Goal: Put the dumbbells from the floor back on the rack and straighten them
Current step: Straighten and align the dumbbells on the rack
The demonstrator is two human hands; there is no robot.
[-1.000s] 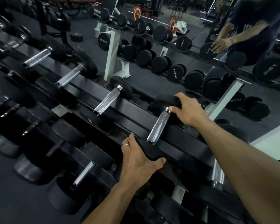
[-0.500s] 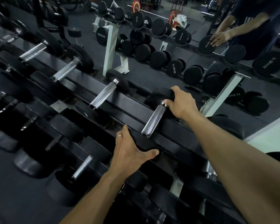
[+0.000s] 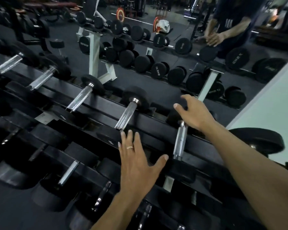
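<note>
A black tiered dumbbell rack (image 3: 158,128) crosses the view, with chrome-handled, black-headed dumbbells lying across its rails. My left hand (image 3: 136,156) is spread flat over the near rail, its fingertips at the near head of one dumbbell (image 3: 126,116) and its thumb pointing at the near head of the neighbouring dumbbell (image 3: 179,141). My right hand (image 3: 194,113) reaches over the far head of that neighbouring dumbbell with its fingers apart. Neither hand is closed around a handle. No floor dumbbell shows.
More dumbbells (image 3: 80,98) line the top rail to the left, and lower tiers hold others (image 3: 68,171). A large dumbbell head (image 3: 256,140) sits at the right end. Behind is a mirror (image 3: 156,47) showing racks and a person. A pale wall (image 3: 269,110) stands right.
Both hands have let go of the dumbbell heads they held and shifted right to the neighbouring dumbbell. The view has swung to the right along the rack.
</note>
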